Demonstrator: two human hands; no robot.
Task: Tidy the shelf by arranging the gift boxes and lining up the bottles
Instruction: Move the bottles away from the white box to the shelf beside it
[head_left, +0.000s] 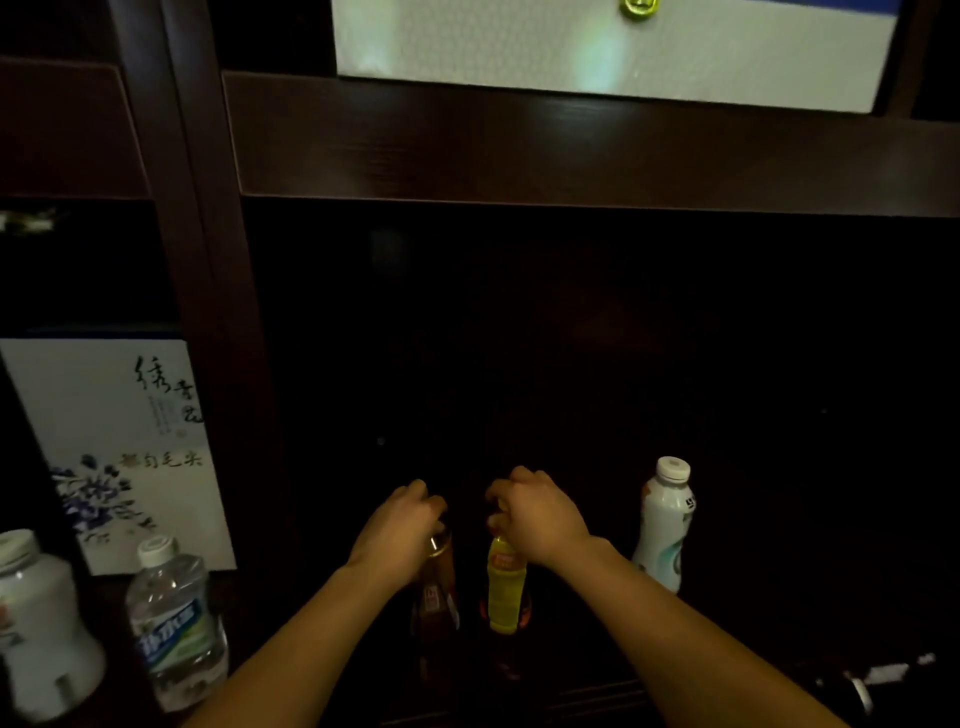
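Note:
In a dark shelf compartment my left hand (402, 522) grips the top of a brown drink bottle (435, 597). My right hand (535, 512) grips the top of a bottle with a yellow label (505, 587) just beside it. Both bottles stand upright, close together. A white bottle with a white cap (664, 525) stands alone to the right. In the left compartment a white gift box with blue flowers and calligraphy (124, 457) stands upright, with a clear water bottle (174, 623) and a white jar-like bottle (44, 618) in front of it.
A dark wooden post (208, 291) separates the two compartments. A thick shelf board (571, 145) runs above, carrying a large pale box (597, 47). The compartment's back and right side are dark. Small pale items (883, 673) lie at the lower right.

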